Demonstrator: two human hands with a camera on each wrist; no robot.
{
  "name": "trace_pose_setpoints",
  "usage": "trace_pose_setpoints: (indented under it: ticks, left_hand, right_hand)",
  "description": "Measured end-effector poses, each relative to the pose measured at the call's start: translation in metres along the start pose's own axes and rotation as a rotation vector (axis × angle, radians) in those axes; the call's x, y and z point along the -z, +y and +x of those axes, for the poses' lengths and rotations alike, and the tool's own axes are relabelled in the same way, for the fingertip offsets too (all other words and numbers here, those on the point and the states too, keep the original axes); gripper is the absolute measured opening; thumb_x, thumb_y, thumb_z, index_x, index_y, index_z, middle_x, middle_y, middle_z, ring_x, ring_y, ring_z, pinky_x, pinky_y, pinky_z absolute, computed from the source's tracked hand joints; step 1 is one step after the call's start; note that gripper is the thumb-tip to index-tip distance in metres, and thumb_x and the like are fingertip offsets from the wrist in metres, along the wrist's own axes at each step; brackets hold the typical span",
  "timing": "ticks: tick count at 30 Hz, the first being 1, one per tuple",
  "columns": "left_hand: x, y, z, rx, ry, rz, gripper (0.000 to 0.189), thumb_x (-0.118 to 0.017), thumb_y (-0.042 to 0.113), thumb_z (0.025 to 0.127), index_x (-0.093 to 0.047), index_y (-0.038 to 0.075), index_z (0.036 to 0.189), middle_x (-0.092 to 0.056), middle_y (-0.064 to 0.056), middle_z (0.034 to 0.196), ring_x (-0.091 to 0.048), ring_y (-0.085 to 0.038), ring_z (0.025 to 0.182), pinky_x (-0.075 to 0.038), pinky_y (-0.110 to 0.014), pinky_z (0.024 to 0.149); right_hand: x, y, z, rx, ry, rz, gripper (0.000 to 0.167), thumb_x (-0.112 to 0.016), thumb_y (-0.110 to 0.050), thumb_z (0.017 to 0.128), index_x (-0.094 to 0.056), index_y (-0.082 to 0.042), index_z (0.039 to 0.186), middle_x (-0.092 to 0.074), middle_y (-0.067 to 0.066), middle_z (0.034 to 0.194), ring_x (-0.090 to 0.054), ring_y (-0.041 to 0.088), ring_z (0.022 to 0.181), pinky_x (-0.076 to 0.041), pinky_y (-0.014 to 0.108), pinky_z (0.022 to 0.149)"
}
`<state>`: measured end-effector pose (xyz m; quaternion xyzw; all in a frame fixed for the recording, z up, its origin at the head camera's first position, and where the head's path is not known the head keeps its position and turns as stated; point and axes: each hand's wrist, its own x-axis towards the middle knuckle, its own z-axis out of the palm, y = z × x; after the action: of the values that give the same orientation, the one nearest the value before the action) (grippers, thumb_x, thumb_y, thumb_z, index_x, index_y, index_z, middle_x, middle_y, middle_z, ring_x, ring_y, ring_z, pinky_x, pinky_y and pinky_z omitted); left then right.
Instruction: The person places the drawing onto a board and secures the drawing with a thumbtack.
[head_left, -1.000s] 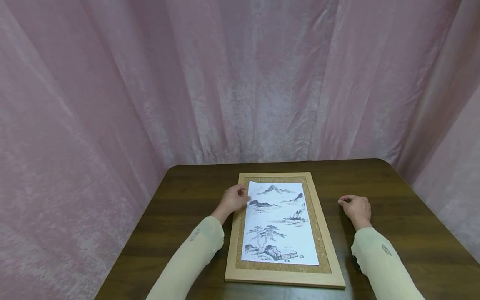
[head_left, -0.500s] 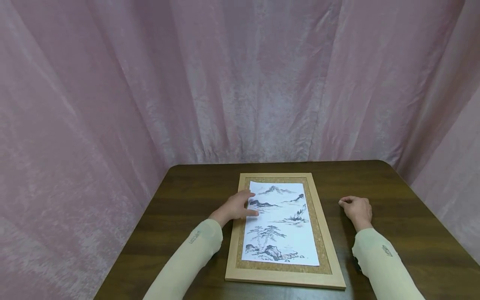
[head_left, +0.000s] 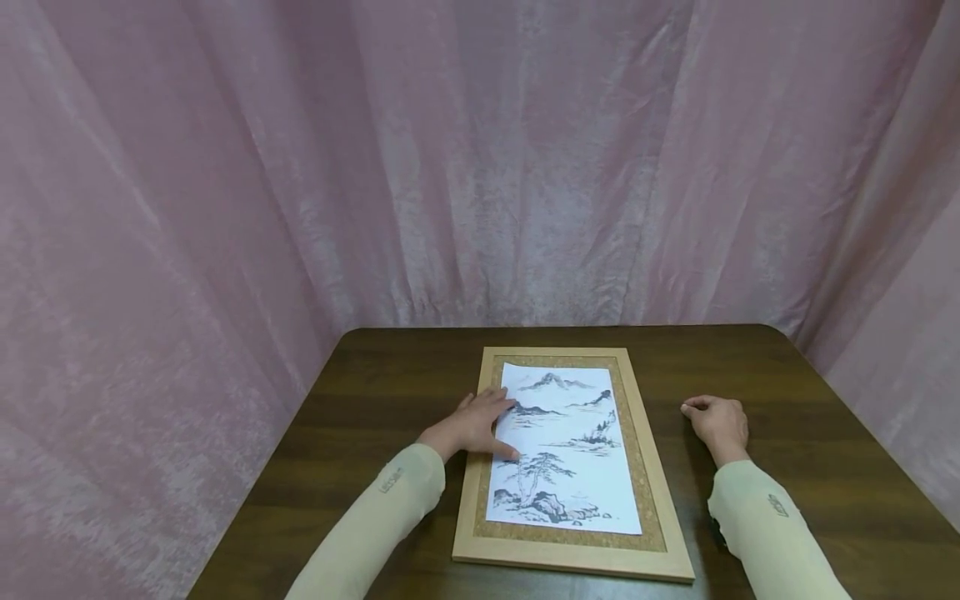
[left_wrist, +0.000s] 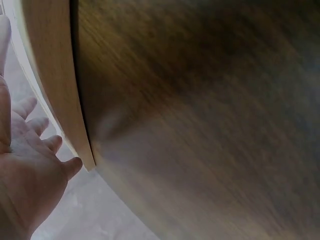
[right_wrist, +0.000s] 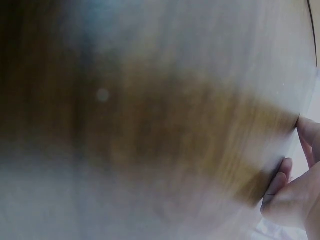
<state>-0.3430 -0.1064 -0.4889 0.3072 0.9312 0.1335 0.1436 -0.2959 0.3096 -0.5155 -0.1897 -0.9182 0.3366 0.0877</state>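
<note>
A white sheet of paper (head_left: pixel 564 454) printed with ink mountains and trees lies on a cork board (head_left: pixel 487 531) in a pale wooden frame (head_left: pixel 570 558). Over the sheet's left edge lies my left hand (head_left: pixel 476 423), fingers and thumb spread. The left wrist view has the same hand (left_wrist: pixel 35 160) with its fingers apart beside the frame's edge (left_wrist: pixel 57 75); nothing is held in it. To the right of the frame, my right hand (head_left: pixel 717 421) rests on the table with loosely curled fingers and holds nothing. In the right wrist view its fingertips (right_wrist: pixel 285 167) touch the tabletop.
The dark brown wooden table (head_left: pixel 375 383) has rounded far corners. A pink velvet curtain (head_left: pixel 480 167) hangs behind it and along both sides. Pale sleeves (head_left: pixel 375 508) cover both forearms.
My left hand has gone from bunched fingers at the sheet's upper left edge to spread fingers slightly lower down. The right hand, paper and frame stay in place on the table.
</note>
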Motion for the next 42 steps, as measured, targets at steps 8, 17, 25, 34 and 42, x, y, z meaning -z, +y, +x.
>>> trace_pose_setpoints:
  ticks: [8,17,25,34,42]
  left_hand:
    - [-0.003,0.002,-0.001,0.023,-0.041,0.031,0.106,-0.067,0.075,0.076,-0.026,0.023,0.159,-0.012,-0.002,0.166,-0.003,-0.027,0.152,-0.006,-0.056,0.118]
    - [-0.005,0.004,-0.003,0.021,-0.039,-0.002,0.107,-0.068,0.073,0.077,-0.024,0.022,0.16,-0.011,-0.004,0.166,-0.002,-0.027,0.152,-0.008,-0.056,0.118]
    - [-0.006,0.004,-0.003,0.028,-0.048,0.005,0.107,-0.067,0.074,0.077,-0.023,0.024,0.16,-0.009,-0.002,0.166,0.0,-0.026,0.152,-0.01,-0.057,0.118]
    - [-0.007,0.004,-0.003,0.034,-0.054,-0.01,0.107,-0.068,0.073,0.077,-0.023,0.024,0.16,-0.009,-0.002,0.166,0.0,-0.026,0.152,-0.012,-0.057,0.118]
    - [-0.005,0.006,-0.005,0.047,-0.054,-0.003,0.107,-0.068,0.073,0.077,-0.022,0.024,0.16,-0.008,-0.001,0.166,0.0,-0.026,0.152,-0.012,-0.058,0.118]
  right_hand:
    - [0.002,-0.002,-0.002,0.003,0.013,-0.009,0.026,-0.061,-0.02,0.096,-0.073,0.002,0.104,-0.059,0.029,0.114,-0.046,0.05,0.111,-0.037,0.058,0.092]
    - [0.001,0.001,-0.003,0.01,0.014,-0.01,0.026,-0.061,-0.02,0.097,-0.073,0.002,0.104,-0.06,0.03,0.116,-0.05,0.05,0.108,-0.04,0.056,0.089]
    - [0.002,0.001,-0.005,-0.011,0.029,0.023,0.028,-0.06,-0.023,0.098,-0.074,0.0,0.108,-0.065,0.025,0.119,-0.056,0.047,0.106,-0.042,0.055,0.087]
    - [0.005,0.0,-0.005,-0.025,0.024,0.029,0.032,-0.059,-0.025,0.098,-0.073,-0.001,0.112,-0.063,0.025,0.124,-0.052,0.049,0.111,-0.042,0.057,0.088]
    - [0.011,-0.001,0.001,-0.026,0.04,0.071,0.031,-0.059,-0.025,0.098,-0.073,0.001,0.109,-0.065,0.025,0.119,-0.051,0.05,0.111,-0.04,0.058,0.089]
